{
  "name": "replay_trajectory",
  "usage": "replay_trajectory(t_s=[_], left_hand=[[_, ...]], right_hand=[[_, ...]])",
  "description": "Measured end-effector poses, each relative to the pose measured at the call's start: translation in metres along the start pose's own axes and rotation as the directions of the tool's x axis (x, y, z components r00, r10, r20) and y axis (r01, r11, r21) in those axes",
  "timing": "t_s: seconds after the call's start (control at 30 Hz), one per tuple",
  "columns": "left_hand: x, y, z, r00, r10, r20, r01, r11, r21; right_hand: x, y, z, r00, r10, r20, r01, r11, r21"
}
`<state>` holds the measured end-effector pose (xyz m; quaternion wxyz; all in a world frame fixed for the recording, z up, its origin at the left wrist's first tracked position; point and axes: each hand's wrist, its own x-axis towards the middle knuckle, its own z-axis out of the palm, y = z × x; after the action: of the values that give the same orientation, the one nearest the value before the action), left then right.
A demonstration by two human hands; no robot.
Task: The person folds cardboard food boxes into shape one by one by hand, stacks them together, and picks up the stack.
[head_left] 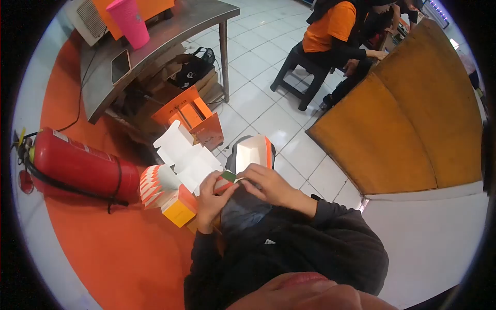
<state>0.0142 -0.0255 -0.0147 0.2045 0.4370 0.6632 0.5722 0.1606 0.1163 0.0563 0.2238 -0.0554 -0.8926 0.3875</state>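
Above my lap, my left hand [209, 200] grips a small folded carton with green and orange-red sides [225, 182], which the fingers partly cover. My right hand [267, 185] pinches the carton's right edge between thumb and fingers. Just beyond the hands stands an open box with a white inside and orange rim [252, 152]. To the left lies an unfolded white carton [192, 164]. Nested orange-and-white striped cartons [155, 187] are beside a yellow and orange box [179, 209].
An orange box holding folded cardboard [199, 120] is on the floor under the metal table [170, 28]. On the table are a phone [121, 67] and a pink cup [129, 23]. A fire extinguisher [82, 165] stands left; a seated person [330, 28] and wooden panel [398, 113] are right.
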Motion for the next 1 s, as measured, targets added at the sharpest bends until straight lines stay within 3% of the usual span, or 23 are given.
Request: replay_trajectory(t_s=[0.13,0.17,0.23,0.27,0.33,0.47,0.53,0.63,0.73,0.77,0.83,0.87,0.93,1.0], left_hand=[[-0.008,0.016,0.019,0.995,0.056,-0.088,-0.053,0.998,0.032],[-0.011,0.017,0.023,0.993,0.032,-0.117,-0.038,0.998,-0.043],[-0.005,0.023,0.024,0.995,0.026,-0.094,-0.021,0.998,0.052],[-0.003,0.029,0.021,0.996,0.000,-0.086,0.009,0.994,0.107],[0.016,0.055,0.016,0.993,-0.108,-0.057,0.101,0.988,-0.116],[0.024,0.067,0.014,0.979,-0.197,-0.048,0.170,0.926,-0.337],[0.023,0.072,0.017,0.973,-0.226,-0.046,0.193,0.905,-0.380],[0.012,0.077,0.020,0.982,-0.112,-0.151,0.115,0.993,0.012],[0.008,0.072,0.028,0.976,-0.048,-0.211,0.034,0.997,-0.068],[0.009,0.073,0.035,0.946,0.016,-0.323,-0.049,0.994,-0.094],[0.014,0.078,0.048,0.833,0.134,-0.537,-0.227,0.967,-0.112],[0.012,0.076,0.044,0.850,0.248,-0.464,-0.242,0.967,0.073],[0.007,0.069,0.032,0.870,0.417,-0.263,-0.285,0.861,0.421],[0.007,0.065,0.033,0.873,0.388,-0.295,-0.262,0.884,0.388]], right_hand=[[-0.001,-0.004,-0.005,0.988,0.106,-0.113,-0.106,0.994,0.004],[-0.001,-0.004,-0.006,0.981,0.108,-0.162,-0.109,0.994,0.003],[0.000,-0.005,-0.005,0.964,0.125,-0.234,-0.122,0.992,0.026],[0.003,-0.008,-0.010,0.955,0.218,-0.203,-0.196,0.973,0.124],[0.012,-0.013,-0.023,0.929,0.363,-0.073,-0.334,0.906,0.259],[0.019,-0.007,-0.033,0.921,0.389,0.015,-0.359,0.832,0.423],[0.016,-0.004,-0.035,0.927,0.374,-0.004,-0.350,0.872,0.341],[0.014,-0.008,-0.030,0.922,0.371,-0.108,-0.340,0.913,0.226],[0.012,-0.012,-0.019,0.909,0.319,-0.267,-0.294,0.947,0.129],[0.012,-0.013,-0.016,0.902,0.284,-0.325,-0.268,0.959,0.096],[0.012,-0.012,-0.019,0.903,0.312,-0.295,-0.223,0.928,0.299],[0.011,-0.011,-0.022,0.905,0.322,-0.277,-0.198,0.897,0.396],[0.008,-0.009,-0.028,0.946,0.243,-0.217,-0.160,0.927,0.339],[0.009,-0.006,-0.029,0.977,0.122,-0.172,-0.061,0.945,0.323]])
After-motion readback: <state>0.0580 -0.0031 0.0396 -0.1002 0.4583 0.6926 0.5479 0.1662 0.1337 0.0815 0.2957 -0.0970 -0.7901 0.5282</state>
